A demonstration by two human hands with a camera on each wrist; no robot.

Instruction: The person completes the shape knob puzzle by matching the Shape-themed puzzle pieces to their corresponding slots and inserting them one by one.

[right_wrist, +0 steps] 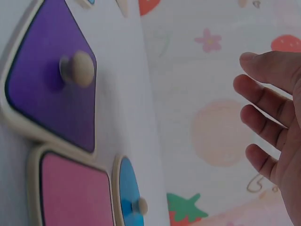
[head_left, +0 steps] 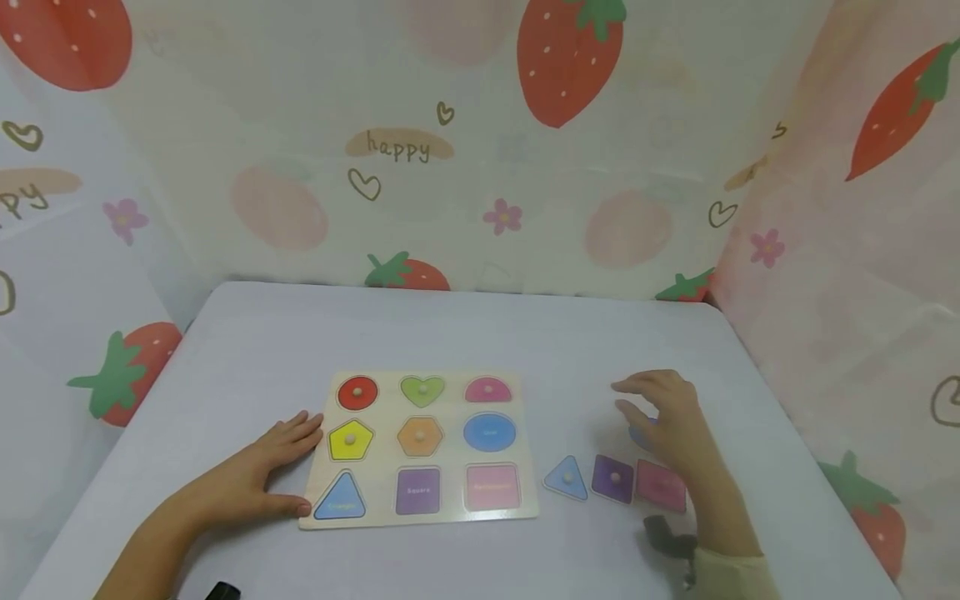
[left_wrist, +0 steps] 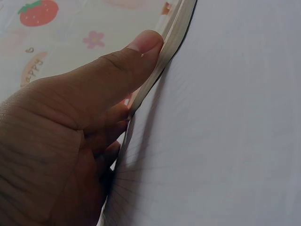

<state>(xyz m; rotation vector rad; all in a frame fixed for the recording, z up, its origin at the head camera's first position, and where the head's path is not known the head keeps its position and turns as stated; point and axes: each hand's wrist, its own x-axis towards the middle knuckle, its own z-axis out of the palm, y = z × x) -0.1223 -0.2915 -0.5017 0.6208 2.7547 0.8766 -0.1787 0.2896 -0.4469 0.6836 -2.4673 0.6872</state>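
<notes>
A wooden shape puzzle board [head_left: 457, 508] lies on the white table. My left hand [head_left: 273, 467] rests at its left edge, thumb at the near corner and fingertips along the side; in the left wrist view the thumb [left_wrist: 146, 44] lies against the edge. Knobbed pieces fill the upper row, beside a yellow pentagon [head_left: 340, 448] and an orange hexagon [head_left: 409, 446]. Bare recesses show a blue oval, triangle, purple square and pink rectangle. My right hand [head_left: 671, 417], fingers spread and holding nothing, hovers over the blue oval piece [right_wrist: 128, 181], partly hidden in the head view.
Right of the board lie a blue triangle piece [head_left: 561, 481], a purple square piece [head_left: 606, 487] and a pink rectangle piece [head_left: 663, 489]. Behind and beside the table [head_left: 450, 325] hangs strawberry-print cloth [head_left: 315, 92]. A dark object [head_left: 223, 591] shows at the near edge by the left wrist.
</notes>
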